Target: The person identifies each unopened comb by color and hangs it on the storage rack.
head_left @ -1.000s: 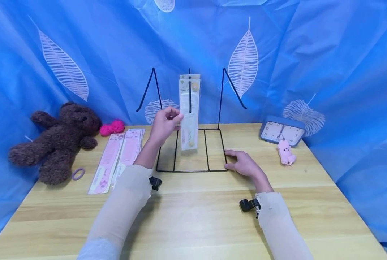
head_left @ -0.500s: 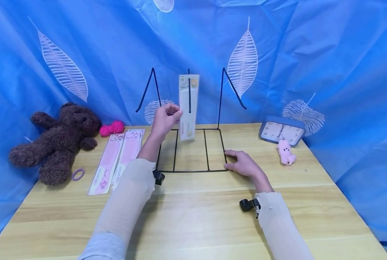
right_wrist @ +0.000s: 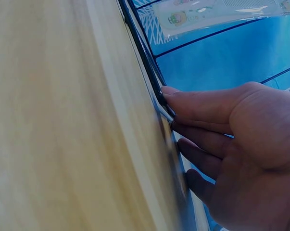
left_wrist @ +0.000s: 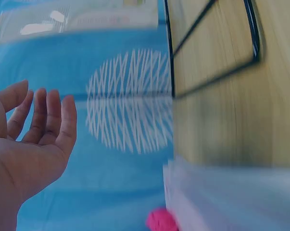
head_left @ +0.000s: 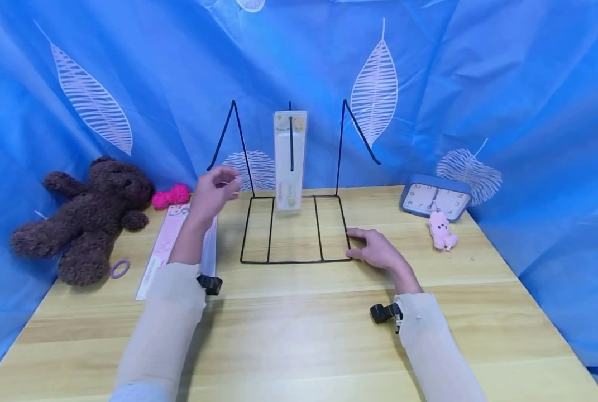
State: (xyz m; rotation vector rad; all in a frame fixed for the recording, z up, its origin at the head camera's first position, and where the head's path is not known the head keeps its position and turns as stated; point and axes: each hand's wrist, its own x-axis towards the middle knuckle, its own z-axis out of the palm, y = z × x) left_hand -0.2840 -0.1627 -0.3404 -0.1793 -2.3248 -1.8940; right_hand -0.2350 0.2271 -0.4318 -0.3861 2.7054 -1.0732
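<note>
A black wire display rack [head_left: 295, 229] stands on the wooden table [head_left: 299, 335]. A packaged comb [head_left: 290, 159] hangs from its middle hook. My left hand [head_left: 215, 190] hovers empty to the left of the rack, fingers relaxed, above a stack of pink comb packages [head_left: 170, 245]; the left wrist view shows the left hand's fingers [left_wrist: 48, 120] straight and holding nothing. My right hand [head_left: 374, 249] rests flat on the table, its fingertips [right_wrist: 171, 98] pressing the rack's front right corner [right_wrist: 154, 89].
A brown teddy bear [head_left: 87, 215], a pink pom-pom [head_left: 172, 196] and a purple hair tie [head_left: 120, 268] lie at the left. A blue clock [head_left: 435, 198] and a small pink plush toy [head_left: 440, 230] sit at the right. Blue leaf-print cloth [head_left: 429, 84] hangs behind.
My left hand let go of the packaged comb, which now hangs on the hook, and drew back leftward. The right hand stayed at the rack's corner.
</note>
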